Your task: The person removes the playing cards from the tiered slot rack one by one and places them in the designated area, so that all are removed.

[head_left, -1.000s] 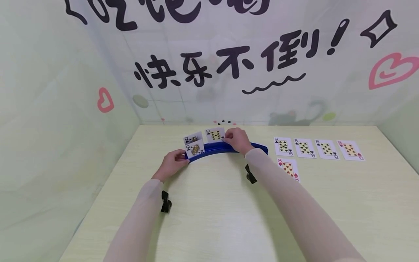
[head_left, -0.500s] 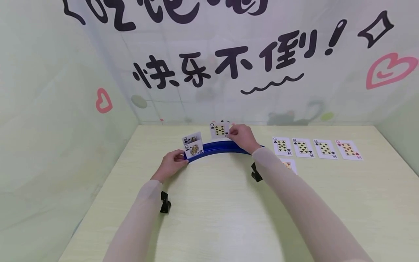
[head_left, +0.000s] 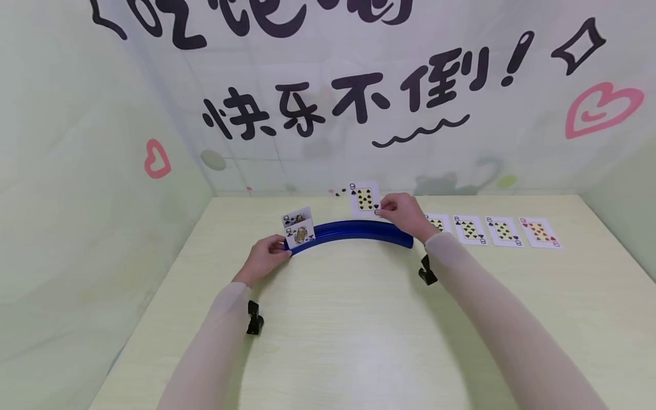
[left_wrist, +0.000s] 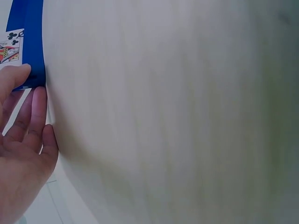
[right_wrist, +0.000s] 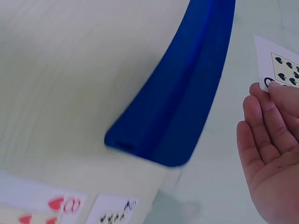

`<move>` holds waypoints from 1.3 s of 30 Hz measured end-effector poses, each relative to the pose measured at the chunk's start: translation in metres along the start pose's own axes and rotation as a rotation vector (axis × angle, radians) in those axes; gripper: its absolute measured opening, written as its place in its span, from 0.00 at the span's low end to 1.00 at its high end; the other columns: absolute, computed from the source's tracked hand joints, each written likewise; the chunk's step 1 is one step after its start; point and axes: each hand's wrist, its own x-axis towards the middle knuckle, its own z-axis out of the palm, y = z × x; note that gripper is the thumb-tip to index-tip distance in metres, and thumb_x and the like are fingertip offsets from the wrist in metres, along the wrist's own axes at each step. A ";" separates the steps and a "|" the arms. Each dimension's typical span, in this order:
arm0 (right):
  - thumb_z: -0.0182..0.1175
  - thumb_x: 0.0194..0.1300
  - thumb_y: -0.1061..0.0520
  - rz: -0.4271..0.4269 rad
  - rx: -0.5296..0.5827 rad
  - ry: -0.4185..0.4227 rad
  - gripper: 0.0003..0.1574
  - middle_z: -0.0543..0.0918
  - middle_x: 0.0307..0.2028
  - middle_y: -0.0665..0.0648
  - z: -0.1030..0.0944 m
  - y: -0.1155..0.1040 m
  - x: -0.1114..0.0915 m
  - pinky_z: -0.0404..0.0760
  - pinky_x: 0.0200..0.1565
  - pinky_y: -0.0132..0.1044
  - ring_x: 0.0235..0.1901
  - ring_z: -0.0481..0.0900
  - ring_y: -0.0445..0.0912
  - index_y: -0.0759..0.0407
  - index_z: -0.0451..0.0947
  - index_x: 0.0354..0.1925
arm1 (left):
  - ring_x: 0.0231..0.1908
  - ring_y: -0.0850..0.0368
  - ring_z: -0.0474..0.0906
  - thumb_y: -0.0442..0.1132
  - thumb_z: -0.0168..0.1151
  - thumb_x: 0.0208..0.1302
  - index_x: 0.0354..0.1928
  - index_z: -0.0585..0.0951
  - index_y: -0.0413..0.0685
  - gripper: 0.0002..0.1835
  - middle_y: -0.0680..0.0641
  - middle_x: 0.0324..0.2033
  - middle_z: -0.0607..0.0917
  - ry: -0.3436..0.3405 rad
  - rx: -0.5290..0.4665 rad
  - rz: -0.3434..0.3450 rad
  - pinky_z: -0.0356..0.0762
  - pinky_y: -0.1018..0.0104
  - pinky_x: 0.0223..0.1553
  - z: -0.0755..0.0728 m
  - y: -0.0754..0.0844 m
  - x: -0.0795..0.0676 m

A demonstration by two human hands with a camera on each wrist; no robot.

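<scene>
My left hand (head_left: pixel 262 259) grips the left end of a curved blue card holder (head_left: pixel 359 229), thumb in front and fingers underneath in the left wrist view. A queen of clubs (head_left: pixel 301 234) stands in the holder at that end, with another black queen (head_left: pixel 296 217) partly hidden behind it. My right hand (head_left: pixel 406 215) pinches the lower right corner of a nine of spades (head_left: pixel 364 197) between thumb and fingers. That card is upright, raised above and behind the holder's right half. The right wrist view shows the holder's right end (right_wrist: pixel 163 126) apart from this hand.
Right of the holder, a row of face-up cards lies on the pale table (head_left: pixel 333 330): a partly covered black nine (head_left: pixel 437 224), two black eights (head_left: pixel 470 230), and a red nine (head_left: pixel 540 232). An eight of hearts (right_wrist: pixel 63 205) shows in the right wrist view. A printed cloth wall (head_left: pixel 318 159) stands behind.
My right hand has lifted the nine of spades up and to the right, away from the holder and the queens. The left hand keeps its grip on the holder's end.
</scene>
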 end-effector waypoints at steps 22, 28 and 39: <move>0.58 0.62 0.59 0.050 -0.138 -0.016 0.12 0.81 0.33 0.62 -0.074 0.051 -0.052 0.76 0.39 0.44 0.35 0.77 0.53 0.69 0.78 0.39 | 0.43 0.47 0.76 0.33 0.60 0.60 0.55 0.72 0.37 0.21 0.38 0.44 0.78 -0.004 -0.001 -0.007 0.74 0.58 0.47 -0.001 -0.001 0.002; 0.58 0.62 0.58 0.075 -0.152 -0.054 0.14 0.81 0.33 0.61 -0.083 0.064 -0.070 0.76 0.37 0.42 0.35 0.77 0.53 0.70 0.77 0.40 | 0.43 0.47 0.76 0.34 0.60 0.60 0.54 0.72 0.37 0.20 0.38 0.44 0.78 0.003 0.008 -0.009 0.74 0.57 0.47 -0.003 -0.001 0.001; 0.59 0.61 0.57 0.099 -0.191 -0.072 0.14 0.81 0.32 0.58 -0.104 0.075 -0.101 0.76 0.34 0.40 0.33 0.77 0.49 0.69 0.78 0.38 | 0.43 0.47 0.75 0.34 0.61 0.60 0.55 0.72 0.37 0.21 0.38 0.44 0.78 -0.010 0.011 -0.016 0.74 0.57 0.47 0.000 -0.003 0.003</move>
